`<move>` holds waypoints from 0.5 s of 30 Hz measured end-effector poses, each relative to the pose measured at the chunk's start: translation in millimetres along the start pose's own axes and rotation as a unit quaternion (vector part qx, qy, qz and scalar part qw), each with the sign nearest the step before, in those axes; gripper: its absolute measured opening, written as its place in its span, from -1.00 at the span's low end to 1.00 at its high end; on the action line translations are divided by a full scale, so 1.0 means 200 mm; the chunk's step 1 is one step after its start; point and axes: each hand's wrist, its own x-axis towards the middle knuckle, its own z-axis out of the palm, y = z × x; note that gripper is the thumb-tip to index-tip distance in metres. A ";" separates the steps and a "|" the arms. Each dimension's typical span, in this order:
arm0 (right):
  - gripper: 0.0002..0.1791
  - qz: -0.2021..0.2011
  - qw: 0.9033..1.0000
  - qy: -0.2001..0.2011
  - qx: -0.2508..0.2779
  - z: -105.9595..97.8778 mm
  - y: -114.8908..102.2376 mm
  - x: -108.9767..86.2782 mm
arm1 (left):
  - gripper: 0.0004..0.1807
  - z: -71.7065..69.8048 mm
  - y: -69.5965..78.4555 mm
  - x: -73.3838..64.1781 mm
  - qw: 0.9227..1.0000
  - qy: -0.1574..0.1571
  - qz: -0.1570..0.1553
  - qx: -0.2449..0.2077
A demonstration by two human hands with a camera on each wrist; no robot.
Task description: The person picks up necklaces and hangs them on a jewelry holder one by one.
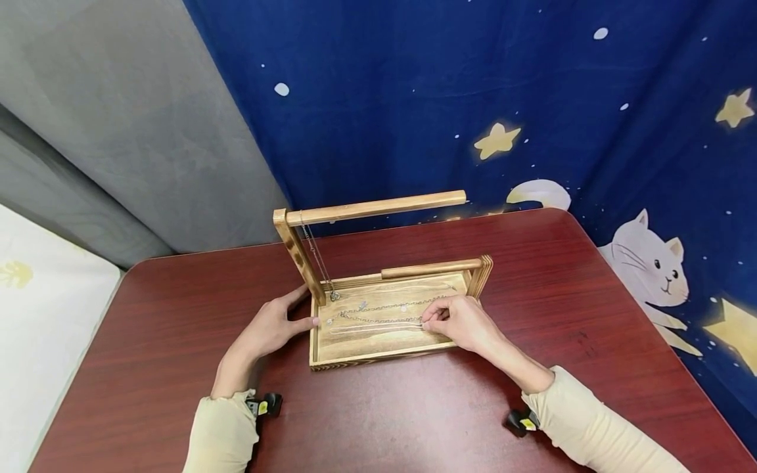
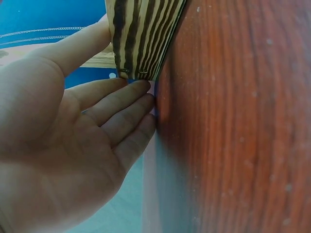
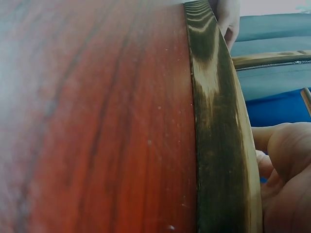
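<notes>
Your left hand is touching the left end of the tray, thumb spread from straight fingers; your right hand is pinching what looks like a thin chain, which is lying in the tray near a thicker chain.

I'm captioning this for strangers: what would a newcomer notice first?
Probably the blue curtain behind the table, with its stars and cat. Next, the wooden stand on the table, a necklace hanging from its upper bar. Then the right hand, pinching a chain in the stand's tray.
</notes>
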 end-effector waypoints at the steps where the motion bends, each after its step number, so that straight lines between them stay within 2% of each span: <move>1: -0.92 -0.001 1.000 -0.001 0.003 0.00 0.00 0.00 | -0.12 0.00 0.00 0.00 1.000 0.000 0.000 0.000; 15: -0.92 0.008 0.996 0.000 0.083 -0.02 0.02 0.00 | -0.12 0.00 0.00 0.00 1.000 -0.001 0.004 -0.002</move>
